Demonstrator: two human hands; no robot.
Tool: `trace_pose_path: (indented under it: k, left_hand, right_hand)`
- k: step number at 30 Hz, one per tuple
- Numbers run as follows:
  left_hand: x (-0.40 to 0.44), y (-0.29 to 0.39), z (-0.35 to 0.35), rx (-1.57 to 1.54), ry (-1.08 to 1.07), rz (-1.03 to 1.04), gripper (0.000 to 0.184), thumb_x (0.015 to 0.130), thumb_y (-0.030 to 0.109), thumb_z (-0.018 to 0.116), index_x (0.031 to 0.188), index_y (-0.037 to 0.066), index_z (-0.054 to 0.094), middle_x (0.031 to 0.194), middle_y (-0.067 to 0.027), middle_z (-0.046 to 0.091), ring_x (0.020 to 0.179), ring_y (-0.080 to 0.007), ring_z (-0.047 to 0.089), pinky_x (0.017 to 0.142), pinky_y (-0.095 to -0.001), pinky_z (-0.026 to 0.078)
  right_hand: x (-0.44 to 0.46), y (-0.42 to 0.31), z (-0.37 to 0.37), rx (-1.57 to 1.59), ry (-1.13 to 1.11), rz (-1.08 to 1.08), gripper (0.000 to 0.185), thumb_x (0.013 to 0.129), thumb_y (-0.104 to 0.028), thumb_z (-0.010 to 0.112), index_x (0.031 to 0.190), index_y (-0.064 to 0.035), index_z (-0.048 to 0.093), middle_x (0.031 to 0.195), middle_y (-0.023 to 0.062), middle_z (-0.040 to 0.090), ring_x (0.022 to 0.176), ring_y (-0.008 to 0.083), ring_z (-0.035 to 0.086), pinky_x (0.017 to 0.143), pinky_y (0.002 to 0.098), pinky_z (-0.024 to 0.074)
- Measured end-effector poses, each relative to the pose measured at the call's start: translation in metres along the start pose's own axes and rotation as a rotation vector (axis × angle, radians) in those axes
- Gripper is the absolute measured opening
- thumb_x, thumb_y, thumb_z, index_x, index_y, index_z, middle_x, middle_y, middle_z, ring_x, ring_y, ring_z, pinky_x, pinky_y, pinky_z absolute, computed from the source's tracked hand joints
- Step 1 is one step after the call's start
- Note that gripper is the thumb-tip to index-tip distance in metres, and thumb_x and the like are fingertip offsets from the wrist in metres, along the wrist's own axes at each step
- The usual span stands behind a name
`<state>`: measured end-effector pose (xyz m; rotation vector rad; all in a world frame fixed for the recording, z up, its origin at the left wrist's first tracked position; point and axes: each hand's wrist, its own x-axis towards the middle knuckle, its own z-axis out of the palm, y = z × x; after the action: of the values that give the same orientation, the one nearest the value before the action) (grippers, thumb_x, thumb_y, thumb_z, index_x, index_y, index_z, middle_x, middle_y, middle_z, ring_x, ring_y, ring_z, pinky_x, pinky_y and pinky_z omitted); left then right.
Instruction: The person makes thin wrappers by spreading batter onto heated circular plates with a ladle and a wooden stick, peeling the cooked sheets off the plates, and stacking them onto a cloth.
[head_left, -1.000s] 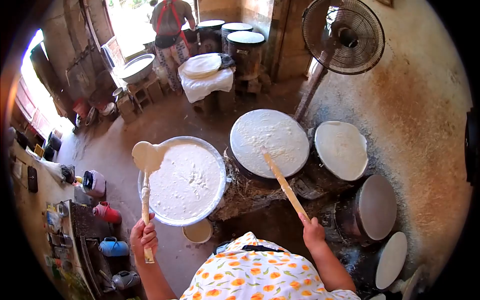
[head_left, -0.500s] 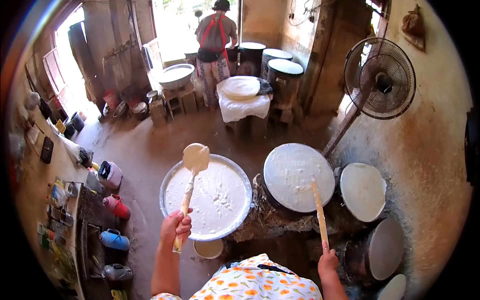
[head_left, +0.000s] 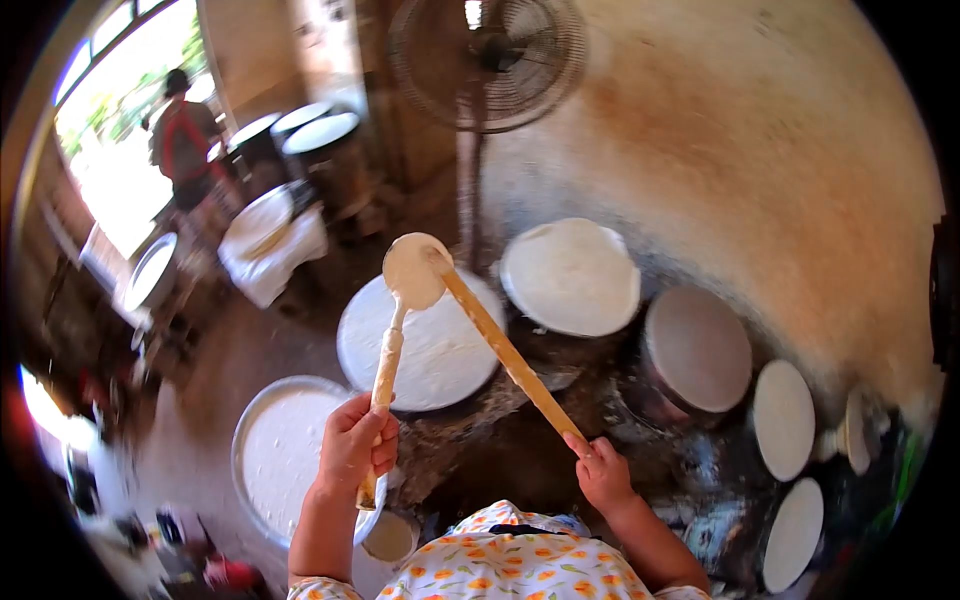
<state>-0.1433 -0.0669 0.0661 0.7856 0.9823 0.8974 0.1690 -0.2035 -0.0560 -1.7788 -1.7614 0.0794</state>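
Note:
My left hand [head_left: 358,440] is closed around the handle of a flat, round ladle [head_left: 414,272] coated in pale batter. The ladle is held up over a round white cooking surface [head_left: 425,345] that looks covered with batter. Between its fingers my right hand [head_left: 603,472] grips a long, flat wooden stick [head_left: 520,370], whose far end meets the ladle's head; whether it touches or only overlaps I cannot tell. Below my left forearm sits a wide metal basin [head_left: 240,450] of white batter.
Farther back stands another round top with a pale sheet [head_left: 570,278]. A grey round drum top [head_left: 698,348] and white discs [head_left: 784,420] line the right side. A standing fan [head_left: 488,60] is ahead. Another person [head_left: 185,140] stands at the far left near a cloth-covered stand [head_left: 270,260].
My view has turned to the right. The ladle has gone from over the basin to over the round cooking surface. The stick's tip has left that surface and risen to the ladle.

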Motion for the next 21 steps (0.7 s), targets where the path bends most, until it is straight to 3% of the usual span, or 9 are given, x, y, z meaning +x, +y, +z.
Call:
trace_pose_path:
  k: [1, 3, 6, 13, 16, 18, 19, 20, 21]
  left_hand:
    - [0.013, -0.002, 0.028, 0.060, -0.057, -0.003, 0.017, 0.092, 0.012, 0.048, 0.105, 0.002, 0.052, 0.065, -0.0034, 0.047, 0.041, -0.0084, 0.039, 0.035, -0.0241, 0.033]
    - [0.033, -0.012, 0.094, 0.153, -0.164, 0.028, 0.011, 0.092, 0.012, 0.046, 0.089, 0.002, 0.051, 0.061, -0.0027, 0.046, 0.039, -0.0090, 0.040, 0.034, -0.0243, 0.033]
    - [0.059, -0.040, 0.198, 0.190, -0.305, 0.072, 0.018, 0.092, 0.012, 0.045, 0.075, 0.005, 0.045, 0.056, -0.0015, 0.043, 0.037, -0.0086, 0.039, 0.033, -0.0242, 0.033]
    - [0.123, -0.148, 0.405, 0.097, -0.566, -0.109, 0.010, 0.088, 0.005, 0.045, 0.078, 0.004, 0.046, 0.061, -0.0024, 0.044, 0.040, -0.0080, 0.038, 0.034, -0.0237, 0.031]
    - [0.146, -0.199, 0.458, 0.120, -0.644, -0.222, 0.009, 0.087, 0.004, 0.045, 0.079, 0.004, 0.046, 0.062, -0.0027, 0.045, 0.040, -0.0085, 0.038, 0.034, -0.0242, 0.031]
    - [0.163, -0.237, 0.477, 0.142, -0.715, -0.283, 0.010, 0.087, 0.005, 0.044, 0.077, 0.003, 0.046, 0.059, -0.0028, 0.044, 0.040, -0.0092, 0.038, 0.035, -0.0252, 0.032]
    - [0.170, -0.251, 0.482, 0.159, -0.749, -0.327, 0.005, 0.086, 0.004, 0.045, 0.086, 0.002, 0.049, 0.061, -0.0035, 0.045, 0.040, -0.0093, 0.038, 0.035, -0.0251, 0.031]
    - [0.176, -0.263, 0.485, 0.175, -0.783, -0.370, 0.011, 0.086, 0.002, 0.045, 0.094, 0.000, 0.052, 0.063, -0.0041, 0.046, 0.041, -0.0093, 0.038, 0.035, -0.0249, 0.031]
    - [0.185, -0.276, 0.485, 0.182, -0.790, -0.382, 0.011, 0.086, 0.002, 0.045, 0.094, 0.000, 0.052, 0.063, -0.0041, 0.046, 0.041, -0.0093, 0.038, 0.035, -0.0249, 0.031]
  right_hand:
    - [0.000, 0.012, -0.011, -0.023, 0.037, 0.048, 0.057, 0.074, 0.001, 0.058, 0.122, -0.0304, 0.058, 0.072, 0.0061, 0.046, 0.060, 0.0262, 0.054, 0.052, 0.0382, 0.0472]
    - [-0.007, 0.045, -0.035, -0.158, 0.032, 0.136, 0.058, 0.076, 0.001, 0.058, 0.125, -0.0305, 0.055, 0.072, 0.0072, 0.046, 0.059, 0.0270, 0.053, 0.052, 0.0380, 0.0464]
    - [-0.025, 0.109, -0.073, -0.164, 0.114, 0.253, 0.062, 0.071, 0.001, 0.060, 0.126, -0.0275, 0.054, 0.075, 0.0085, 0.047, 0.061, 0.0279, 0.054, 0.054, 0.0393, 0.0471]
    - [-0.082, 0.236, -0.154, -0.216, 0.191, 0.435, 0.070, 0.072, 0.001, 0.060, 0.136, -0.0218, 0.042, 0.082, 0.0126, 0.049, 0.066, 0.0316, 0.055, 0.058, 0.0421, 0.0491]
    - [-0.120, 0.276, -0.163, -0.178, 0.168, 0.562, 0.072, 0.073, 0.000, 0.060, 0.138, -0.0237, 0.038, 0.087, 0.0168, 0.049, 0.070, 0.0364, 0.055, 0.061, 0.0457, 0.0484]
    - [-0.140, 0.289, -0.167, -0.123, 0.154, 0.719, 0.065, 0.074, 0.000, 0.056, 0.135, -0.0195, 0.043, 0.086, 0.0173, 0.050, 0.073, 0.0362, 0.053, 0.064, 0.0451, 0.0470]
    - [-0.150, 0.292, -0.168, -0.127, 0.139, 0.762, 0.065, 0.074, 0.001, 0.055, 0.134, -0.0196, 0.044, 0.086, 0.0180, 0.052, 0.075, 0.0371, 0.054, 0.064, 0.0457, 0.0470]
    - [-0.160, 0.295, -0.166, -0.126, 0.143, 0.776, 0.065, 0.074, 0.001, 0.055, 0.134, -0.0196, 0.044, 0.086, 0.0180, 0.052, 0.075, 0.0371, 0.054, 0.064, 0.0457, 0.0470]
    - [-0.170, 0.297, -0.161, -0.143, 0.168, 0.773, 0.064, 0.074, 0.001, 0.055, 0.134, -0.0199, 0.045, 0.085, 0.0183, 0.052, 0.074, 0.0375, 0.055, 0.064, 0.0460, 0.0472]
